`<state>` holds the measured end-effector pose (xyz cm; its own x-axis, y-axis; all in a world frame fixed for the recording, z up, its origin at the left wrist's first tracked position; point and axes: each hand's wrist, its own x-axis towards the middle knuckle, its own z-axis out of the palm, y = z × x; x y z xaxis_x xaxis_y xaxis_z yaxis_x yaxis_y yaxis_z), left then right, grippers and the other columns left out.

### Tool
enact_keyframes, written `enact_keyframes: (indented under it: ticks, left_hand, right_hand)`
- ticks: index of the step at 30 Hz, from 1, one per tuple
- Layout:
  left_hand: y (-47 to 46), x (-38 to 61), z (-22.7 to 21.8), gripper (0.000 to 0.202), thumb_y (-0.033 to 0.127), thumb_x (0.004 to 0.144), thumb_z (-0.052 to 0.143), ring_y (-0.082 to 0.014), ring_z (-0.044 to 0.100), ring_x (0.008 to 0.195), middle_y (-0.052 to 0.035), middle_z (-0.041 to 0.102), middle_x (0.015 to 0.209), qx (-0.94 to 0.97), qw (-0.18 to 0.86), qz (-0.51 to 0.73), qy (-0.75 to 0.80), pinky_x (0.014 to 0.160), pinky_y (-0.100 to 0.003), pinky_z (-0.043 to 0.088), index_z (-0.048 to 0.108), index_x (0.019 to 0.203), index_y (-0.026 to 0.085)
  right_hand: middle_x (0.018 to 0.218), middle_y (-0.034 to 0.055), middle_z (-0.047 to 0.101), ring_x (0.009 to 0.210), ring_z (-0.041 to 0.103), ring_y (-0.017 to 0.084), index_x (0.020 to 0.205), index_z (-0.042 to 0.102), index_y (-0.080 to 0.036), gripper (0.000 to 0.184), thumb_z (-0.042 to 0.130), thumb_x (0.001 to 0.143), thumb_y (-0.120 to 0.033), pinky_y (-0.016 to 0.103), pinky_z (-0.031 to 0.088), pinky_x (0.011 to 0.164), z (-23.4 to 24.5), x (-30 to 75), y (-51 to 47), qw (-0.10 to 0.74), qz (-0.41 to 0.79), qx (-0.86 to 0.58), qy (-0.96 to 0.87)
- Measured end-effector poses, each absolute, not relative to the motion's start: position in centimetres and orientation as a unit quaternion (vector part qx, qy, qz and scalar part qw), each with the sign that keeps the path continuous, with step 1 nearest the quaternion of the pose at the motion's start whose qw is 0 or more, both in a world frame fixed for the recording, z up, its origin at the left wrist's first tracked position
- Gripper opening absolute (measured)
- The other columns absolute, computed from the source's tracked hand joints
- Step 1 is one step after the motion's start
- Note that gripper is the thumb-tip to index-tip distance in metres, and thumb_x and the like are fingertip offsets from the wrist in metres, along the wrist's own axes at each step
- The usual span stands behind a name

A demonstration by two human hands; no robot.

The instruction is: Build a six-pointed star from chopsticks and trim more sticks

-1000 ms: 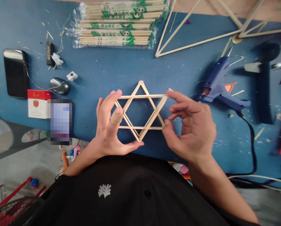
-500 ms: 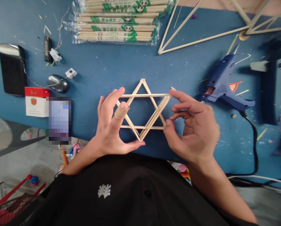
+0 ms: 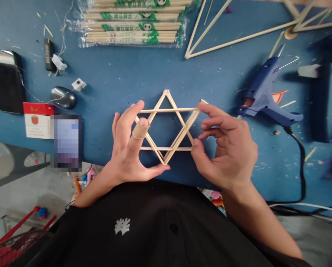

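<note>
A six-pointed star frame (image 3: 177,149) of pale wooden sticks, likely chopsticks, is held between my two hands in front of my chest. My left hand (image 3: 127,148) grips its left side, with the thumb at the bottom tip and fingers about the upper left corner. A tan bandage wraps one of its fingers. My right hand (image 3: 227,148) holds the right side, index fingertip at the upper right corner and thumb at the lower right one. The left corners are partly hidden behind my fingers.
Wrapped chopsticks (image 3: 132,27) lie at the back, beside a larger stick frame (image 3: 238,39). To the right is a blue glue gun (image 3: 266,92) with a black cord. A mouse (image 3: 63,97), red-and-white box (image 3: 38,120), black power bank (image 3: 7,81) and phone (image 3: 67,142) lie left.
Both hands keep their hold on the star frame, with hardly any movement relative to it. The whole view has shifted slightly, so objects on the left sit farther left.
</note>
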<state>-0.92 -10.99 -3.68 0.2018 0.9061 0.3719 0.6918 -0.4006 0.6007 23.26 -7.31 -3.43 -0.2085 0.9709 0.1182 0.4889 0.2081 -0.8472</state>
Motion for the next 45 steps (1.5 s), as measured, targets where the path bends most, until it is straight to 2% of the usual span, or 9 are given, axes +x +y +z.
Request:
enact_keyframes:
  ticks: [3,7,13,17,21,28,34,38,45]
  left_hand:
    - [-10.97,-0.93,-3.76,0.136,0.066,0.076,0.088,-0.0465,0.041,0.158,-0.0165,0.033,0.175,0.759,0.152,0.345,0.530,0.124,-0.081,0.027,-0.003,0.174,0.041]
    - [-10.97,-0.99,-3.74,0.134,0.069,0.078,0.084,-0.0464,0.038,0.160,-0.0178,0.031,0.176,0.770,0.139,0.332,0.527,0.125,-0.081,0.024,-0.003,0.175,0.037]
    - [-11.06,-1.15,-3.21,0.146,0.057,0.069,0.094,-0.0478,0.032,0.163,-0.0215,0.025,0.179,0.774,0.164,0.311,0.527,0.129,-0.078,0.019,-0.005,0.174,0.038]
    - [-11.11,-1.21,-3.09,0.142,0.058,0.071,0.092,-0.0476,0.028,0.165,-0.0212,0.023,0.180,0.776,0.166,0.310,0.524,0.129,-0.078,0.018,-0.004,0.174,0.039]
    - [-11.16,-1.19,-2.95,0.144,0.059,0.072,0.091,-0.0444,0.025,0.167,-0.0180,0.020,0.181,0.778,0.167,0.280,0.538,0.131,-0.076,0.019,-0.011,0.172,0.043]
    - [-11.17,-1.25,-2.91,0.141,0.062,0.074,0.089,-0.0471,0.025,0.166,-0.0188,0.018,0.181,0.779,0.178,0.297,0.523,0.130,-0.077,0.017,-0.009,0.173,0.040]
    - [-11.16,-1.16,-3.13,0.134,0.066,0.077,0.083,-0.0444,0.028,0.165,-0.0147,0.021,0.181,0.766,0.177,0.311,0.534,0.130,-0.077,0.019,-0.008,0.173,0.043]
    - [-11.20,-1.11,-3.11,0.138,0.058,0.076,0.087,-0.0431,0.028,0.166,-0.0167,0.021,0.180,0.769,0.178,0.304,0.534,0.130,-0.075,0.020,-0.009,0.173,0.042]
    - [-11.24,-1.03,-3.20,0.136,0.062,0.076,0.086,-0.0442,0.032,0.164,-0.0157,0.024,0.180,0.765,0.168,0.318,0.534,0.131,-0.075,0.018,-0.006,0.174,0.040]
  right_hand:
    - [0.154,0.0060,0.066,0.098,0.075,0.027,0.129,0.059,-0.031,0.060,0.072,0.075,-0.008,0.044,0.062,0.070,-3.42,23.16,-7.20,0.358,0.325,-0.511,-0.710]
    - [0.155,0.0055,0.065,0.100,0.073,0.026,0.134,0.059,-0.032,0.065,0.073,0.075,-0.008,0.044,0.064,0.071,-3.13,23.03,-7.14,0.347,0.319,-0.508,-0.721]
    - [0.156,0.0052,0.064,0.098,0.072,0.028,0.142,0.056,-0.035,0.071,0.075,0.079,-0.010,0.048,0.066,0.070,-3.03,22.90,-7.19,0.339,0.301,-0.505,-0.735]
    - [0.158,0.0038,0.062,0.102,0.072,0.029,0.145,0.054,-0.038,0.073,0.076,0.081,-0.012,0.049,0.067,0.072,-3.23,22.92,-7.27,0.334,0.301,-0.506,-0.736]
    - [0.159,0.0037,0.062,0.103,0.073,0.030,0.147,0.053,-0.038,0.075,0.078,0.081,-0.013,0.050,0.067,0.073,-3.45,22.92,-7.26,0.332,0.300,-0.507,-0.736]
    - [0.158,0.0053,0.062,0.105,0.073,0.030,0.147,0.055,-0.038,0.072,0.082,0.084,-0.017,0.049,0.068,0.073,-3.65,22.96,-7.26,0.338,0.302,-0.505,-0.734]
    - [0.159,0.0055,0.061,0.106,0.073,0.031,0.147,0.054,-0.039,0.072,0.085,0.083,-0.025,0.051,0.068,0.074,-3.71,22.91,-7.38,0.335,0.309,-0.516,-0.726]
    - [0.158,0.0065,0.061,0.105,0.073,0.031,0.148,0.053,-0.039,0.078,0.088,0.080,-0.024,0.050,0.068,0.074,-3.73,22.87,-7.34,0.337,0.305,-0.510,-0.730]
    - [0.159,0.0066,0.060,0.106,0.072,0.031,0.149,0.052,-0.038,0.080,0.088,0.079,-0.023,0.048,0.068,0.074,-3.72,22.80,-7.36,0.334,0.304,-0.511,-0.731]
